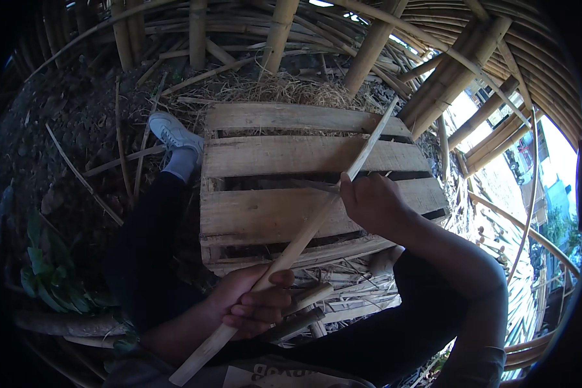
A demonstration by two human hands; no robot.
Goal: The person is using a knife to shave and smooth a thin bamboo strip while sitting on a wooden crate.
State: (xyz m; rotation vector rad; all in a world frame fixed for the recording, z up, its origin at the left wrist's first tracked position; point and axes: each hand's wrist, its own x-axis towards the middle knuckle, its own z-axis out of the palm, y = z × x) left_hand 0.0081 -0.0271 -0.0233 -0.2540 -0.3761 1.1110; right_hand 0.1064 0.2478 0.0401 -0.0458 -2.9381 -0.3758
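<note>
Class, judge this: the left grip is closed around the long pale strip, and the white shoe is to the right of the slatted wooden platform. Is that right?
Not quite: the white shoe is to the left of the slatted wooden platform, not the right, as the head view shows. The left grip is indeed closed around the long pale strip.

Well left of the left fingers (265, 299), a green leafy plant (55, 279) sits on dark ground (64, 97). Beyond the right fingers (376, 185) lies dry straw (310, 88), with bamboo posts (279, 33) standing behind it.
</note>
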